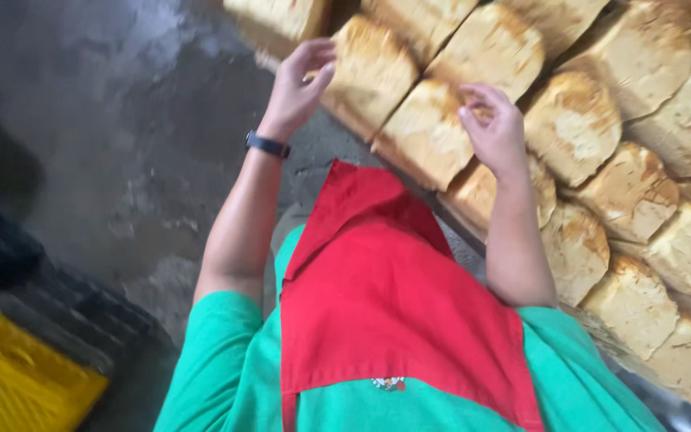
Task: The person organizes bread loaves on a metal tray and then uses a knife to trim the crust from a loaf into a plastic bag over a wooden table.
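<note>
- Loaf (369, 76) under left hand (297, 84): square-ended, browned crust, packed in a row of loaves (633, 192) on a tray edge (409, 172) at upper right of view.
- Neighbouring loaf (425, 132) touched by right hand (496, 132), just beside the first, sides pressing together.
- Likely light for their bulk, soft inside, crust thin and easily dented; best taken by the two opposite sides near the base, with flat fingers, not pinched at the domed top.
- Domed tops turned toward the camera; long axes apparently running away from the viewer into the stack, though full length hidden.
- Left hand: fingers spread wide and curled over the loaf's near corner, touching but not closed on it.
- Right hand: fingers bent, tips resting on the crust, nothing gripped.
- Dark band (268, 145) on the left wrist.
- Below: red apron (393, 304) over a green shirt (209, 376).
- Farther out: grey, stained floor (121, 120); yellow crate (17, 376) at lower left, well apart from the bread.
</note>
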